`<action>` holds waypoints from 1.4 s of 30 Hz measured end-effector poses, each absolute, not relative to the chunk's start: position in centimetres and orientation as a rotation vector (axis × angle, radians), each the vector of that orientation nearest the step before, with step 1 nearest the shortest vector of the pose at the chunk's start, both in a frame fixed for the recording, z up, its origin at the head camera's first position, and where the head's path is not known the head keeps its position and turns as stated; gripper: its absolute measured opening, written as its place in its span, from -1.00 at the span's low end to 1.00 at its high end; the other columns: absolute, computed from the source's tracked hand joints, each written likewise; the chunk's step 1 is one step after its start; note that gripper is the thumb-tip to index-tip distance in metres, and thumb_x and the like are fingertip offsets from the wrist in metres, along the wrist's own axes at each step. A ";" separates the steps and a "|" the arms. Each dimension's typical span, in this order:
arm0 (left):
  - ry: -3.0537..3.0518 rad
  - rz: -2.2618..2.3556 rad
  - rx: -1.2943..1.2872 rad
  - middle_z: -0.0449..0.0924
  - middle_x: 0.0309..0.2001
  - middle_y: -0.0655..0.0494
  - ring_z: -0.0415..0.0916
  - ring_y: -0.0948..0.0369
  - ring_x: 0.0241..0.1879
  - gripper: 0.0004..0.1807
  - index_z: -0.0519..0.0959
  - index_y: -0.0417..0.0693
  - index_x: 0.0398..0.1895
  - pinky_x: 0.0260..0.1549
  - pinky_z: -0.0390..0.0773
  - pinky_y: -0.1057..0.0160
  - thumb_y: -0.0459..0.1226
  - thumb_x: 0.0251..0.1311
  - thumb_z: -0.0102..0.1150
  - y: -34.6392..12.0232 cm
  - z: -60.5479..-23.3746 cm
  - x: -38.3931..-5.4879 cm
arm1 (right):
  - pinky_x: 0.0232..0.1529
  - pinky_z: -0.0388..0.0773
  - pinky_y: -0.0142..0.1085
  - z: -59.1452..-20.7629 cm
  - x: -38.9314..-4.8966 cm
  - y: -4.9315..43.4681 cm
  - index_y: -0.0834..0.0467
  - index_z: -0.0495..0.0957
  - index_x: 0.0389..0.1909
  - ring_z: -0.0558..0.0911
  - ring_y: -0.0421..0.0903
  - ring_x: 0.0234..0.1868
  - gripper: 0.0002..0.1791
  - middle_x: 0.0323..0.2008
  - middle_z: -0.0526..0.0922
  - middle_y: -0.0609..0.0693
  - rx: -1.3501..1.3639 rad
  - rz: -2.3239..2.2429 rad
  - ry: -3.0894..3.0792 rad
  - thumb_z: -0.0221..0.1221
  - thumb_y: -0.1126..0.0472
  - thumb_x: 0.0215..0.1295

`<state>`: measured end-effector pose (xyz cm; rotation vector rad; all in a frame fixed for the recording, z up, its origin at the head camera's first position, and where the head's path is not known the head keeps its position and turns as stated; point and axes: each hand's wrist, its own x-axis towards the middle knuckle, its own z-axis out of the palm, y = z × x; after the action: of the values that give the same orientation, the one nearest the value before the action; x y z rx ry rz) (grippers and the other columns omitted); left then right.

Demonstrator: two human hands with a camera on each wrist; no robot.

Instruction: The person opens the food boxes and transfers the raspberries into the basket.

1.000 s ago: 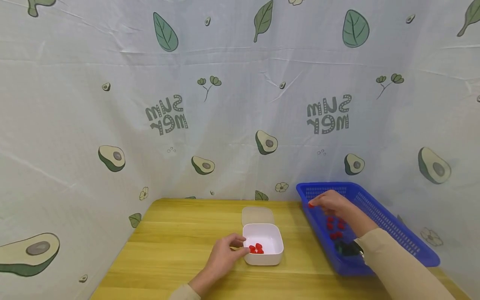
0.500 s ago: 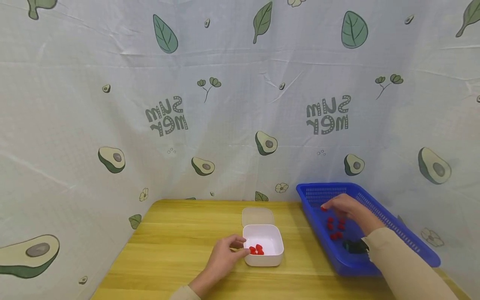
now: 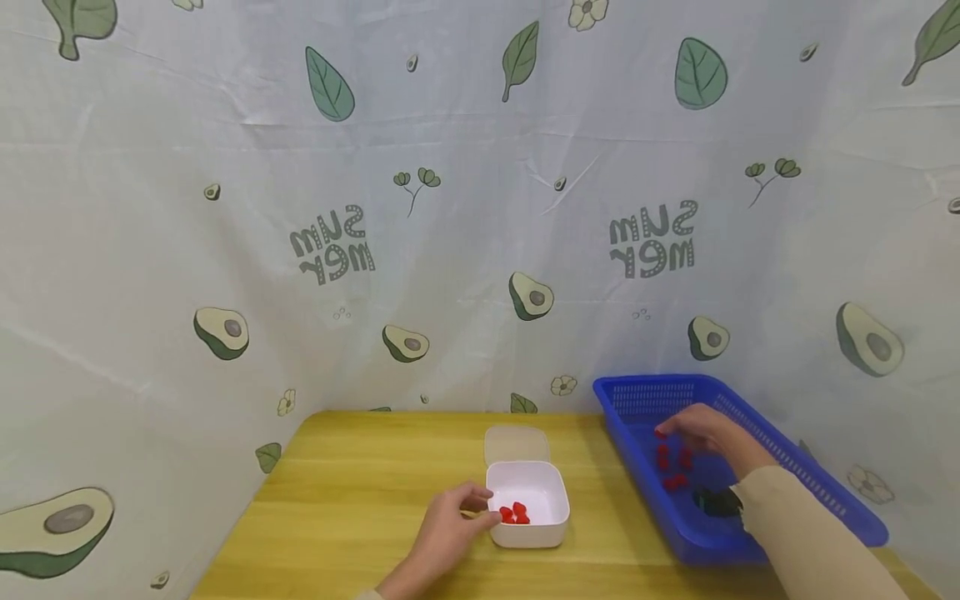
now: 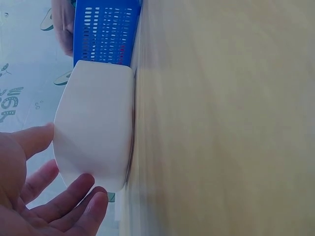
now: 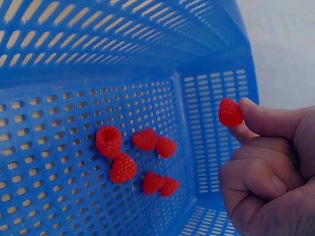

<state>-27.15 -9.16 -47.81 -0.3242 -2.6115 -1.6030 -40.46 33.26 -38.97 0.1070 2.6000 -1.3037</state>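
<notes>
Thumb and index finger of my right hand point(image 3: 708, 429) pinch a red raspberry point(image 5: 230, 112) inside the blue basket point(image 3: 637, 475). In the right wrist view its other fingers are curled in. Several more raspberries point(image 5: 123, 168) lie in pairs on the basket floor. My left hand point(image 3: 447, 529) is at the near left corner of a white box point(image 3: 528, 536), its thumb touching the rim and its relaxed fingers along the side. Inside the box, by its near left corner, sit a few raspberries point(image 3: 514, 513).
A pale lid point(image 3: 516, 444) lies flat behind the box on the wooden table point(image 3: 360, 483). Beneath my right wrist a dark object point(image 3: 716, 502) shows against the basket. A printed curtain point(image 3: 450, 250) hangs behind and at the left of the table.
My right hand, pinching the raspberry, has moved from the basket's left rim rightward and down into it. The left hand stays at the box. The head view has tilted slightly up.
</notes>
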 end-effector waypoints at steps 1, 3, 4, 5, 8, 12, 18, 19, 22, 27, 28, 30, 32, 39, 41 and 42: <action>-2.610 -1.610 -0.323 0.71 -0.15 0.10 0.61 0.18 -0.13 -0.69 0.68 -0.02 -0.08 -0.12 0.67 0.14 -0.13 0.15 0.45 -9.2 -47.9 -27.0 | -0.59 0.22 -0.36 -39.1 -40.4 33.3 0.02 0.25 -0.68 0.18 -0.24 -0.71 -0.57 -0.77 0.16 -0.17 0.112 -1.296 2.601 0.20 0.23 0.34; -2.602 -1.616 -0.329 0.71 -0.15 0.09 0.61 0.18 -0.13 -0.69 0.68 -0.02 -0.08 -0.14 0.67 0.17 -0.13 0.15 0.45 -9.2 -48.0 -26.8 | -0.57 0.25 -0.34 -39.2 -40.3 33.4 0.02 0.28 -0.67 0.22 -0.23 -0.71 -0.59 -0.77 0.20 -0.16 0.132 -1.271 2.605 0.19 0.21 0.35; -2.596 -1.618 -0.331 0.71 -0.15 0.08 0.61 0.17 -0.13 -0.70 0.68 -0.03 -0.09 -0.14 0.66 0.18 -0.14 0.15 0.45 -9.2 -48.0 -26.7 | -0.57 0.26 -0.34 -39.3 -40.3 33.4 0.02 0.28 -0.68 0.22 -0.23 -0.71 -0.59 -0.78 0.20 -0.15 0.141 -1.260 2.604 0.19 0.20 0.36; -2.591 -1.619 -0.333 0.71 -0.16 0.07 0.61 0.17 -0.14 -0.70 0.68 -0.03 -0.09 -0.15 0.66 0.19 -0.14 0.15 0.45 -9.2 -48.1 -26.7 | -0.57 0.26 -0.34 -39.4 -40.3 33.5 0.02 0.28 -0.68 0.23 -0.23 -0.71 -0.58 -0.78 0.21 -0.16 0.145 -1.254 2.608 0.18 0.20 0.36; -2.578 -1.624 -0.336 0.71 -0.15 0.06 0.61 0.16 -0.14 -0.70 0.68 -0.04 -0.08 -0.17 0.65 0.19 -0.15 0.15 0.45 -9.2 -48.1 -26.6 | -0.57 0.24 -0.35 -39.6 -40.4 33.8 0.01 0.28 -0.69 0.22 -0.24 -0.70 -0.57 -0.78 0.21 -0.17 0.157 -1.255 2.612 0.18 0.20 0.37; -2.592 -1.628 -0.317 0.71 -0.15 0.09 0.60 0.19 -0.15 -0.70 0.69 -0.01 -0.08 -0.16 0.66 0.18 -0.14 0.15 0.45 -9.1 -48.3 -26.7 | -0.55 0.23 -0.35 -39.9 -40.5 34.2 0.00 0.21 -0.72 0.21 -0.25 -0.69 -0.52 -0.78 0.18 -0.18 0.166 -1.250 2.610 0.17 0.20 0.37; -2.606 -1.635 -0.300 0.70 -0.17 0.11 0.59 0.19 -0.16 -0.70 0.69 -0.02 -0.09 -0.17 0.66 0.16 -0.15 0.14 0.45 -8.9 -48.4 -26.9 | -0.58 0.20 -0.39 -40.4 -40.1 34.9 -0.03 0.17 -0.74 0.20 -0.26 -0.69 -0.48 -0.78 0.18 -0.19 0.151 -1.196 2.620 0.15 0.18 0.40; -2.607 -1.634 -0.298 0.70 -0.17 0.11 0.59 0.19 -0.15 -0.70 0.69 -0.02 -0.09 -0.17 0.66 0.16 -0.15 0.14 0.45 -8.8 -48.4 -26.9 | -0.59 0.20 -0.39 -40.4 -40.1 34.9 -0.03 0.17 -0.74 0.20 -0.26 -0.69 -0.49 -0.77 0.18 -0.19 0.154 -1.191 2.620 0.14 0.18 0.40; -2.612 -1.640 -0.287 0.70 -0.16 0.12 0.59 0.20 -0.15 -0.70 0.69 -0.01 -0.08 -0.17 0.67 0.15 -0.14 0.14 0.45 -8.7 -48.3 -27.0 | -0.60 0.19 -0.40 -40.5 -40.0 35.2 -0.02 0.18 -0.74 0.20 -0.25 -0.69 -0.50 -0.77 0.19 -0.18 0.168 -1.160 2.629 0.15 0.17 0.39; -2.625 -1.655 -0.253 0.70 -0.16 0.14 0.58 0.21 -0.16 -0.68 0.68 0.03 -0.07 -0.16 0.67 0.11 -0.09 0.14 0.45 -8.6 -48.1 -27.1 | -0.63 0.13 -0.42 -40.5 -40.0 35.7 -0.02 0.16 -0.80 0.18 -0.27 -0.71 -0.45 -0.80 0.17 -0.18 0.145 -1.118 2.657 0.15 0.17 0.37; -2.626 -1.653 -0.251 0.70 -0.15 0.14 0.58 0.21 -0.17 -0.68 0.68 0.04 -0.07 -0.16 0.67 0.10 -0.09 0.14 0.45 -8.6 -48.1 -27.2 | -0.63 0.12 -0.42 -40.5 -40.0 35.8 -0.03 0.16 -0.81 0.18 -0.27 -0.72 -0.45 -0.81 0.17 -0.19 0.144 -1.109 2.662 0.15 0.17 0.37; -2.625 -1.651 -0.253 0.70 -0.16 0.15 0.58 0.21 -0.16 -0.68 0.68 0.04 -0.07 -0.16 0.67 0.10 -0.09 0.14 0.45 -8.6 -48.0 -27.3 | -0.64 0.12 -0.43 -40.4 -40.1 35.9 -0.04 0.16 -0.82 0.17 -0.28 -0.72 -0.44 -0.81 0.17 -0.19 0.140 -1.092 2.671 0.15 0.17 0.38; -2.622 -1.646 -0.256 0.70 -0.16 0.15 0.58 0.21 -0.17 -0.68 0.68 0.04 -0.07 -0.16 0.67 0.11 -0.09 0.14 0.45 -8.7 -48.0 -27.4 | -0.65 0.10 -0.44 -40.4 -40.2 36.0 -0.04 0.14 -0.85 0.16 -0.29 -0.73 -0.41 -0.83 0.15 -0.20 0.136 -1.096 2.680 0.16 0.18 0.36; -2.609 -1.630 -0.273 0.70 -0.17 0.16 0.59 0.22 -0.17 -0.69 0.68 0.04 -0.08 -0.18 0.67 0.13 -0.10 0.14 0.45 -8.8 -48.0 -27.5 | -0.64 0.13 -0.40 -39.5 -40.2 35.1 0.00 0.16 -0.76 0.18 -0.25 -0.71 -0.48 -0.80 0.18 -0.18 0.127 -1.083 2.672 0.15 0.14 0.37; -2.607 -1.631 -0.274 0.71 -0.16 0.15 0.59 0.22 -0.17 -0.69 0.68 0.03 -0.08 -0.17 0.67 0.13 -0.10 0.14 0.45 -8.8 -47.9 -27.5 | -0.63 0.16 -0.39 -39.3 -40.3 34.5 -0.01 0.15 -0.76 0.19 -0.24 -0.72 -0.49 -0.80 0.18 -0.17 0.109 -1.102 2.673 0.16 0.14 0.35; -2.606 -1.630 -0.275 0.71 -0.16 0.15 0.59 0.22 -0.17 -0.69 0.68 0.03 -0.08 -0.17 0.67 0.12 -0.10 0.14 0.45 -8.8 -47.9 -27.5 | -0.64 0.17 -0.38 -39.1 -40.4 34.2 -0.01 0.16 -0.76 0.20 -0.23 -0.72 -0.49 -0.80 0.19 -0.16 0.090 -1.107 2.678 0.16 0.14 0.34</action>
<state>-27.46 -8.80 -47.91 -0.2752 -2.6057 -1.6299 -40.39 34.22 -39.12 0.0903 2.6785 -1.1069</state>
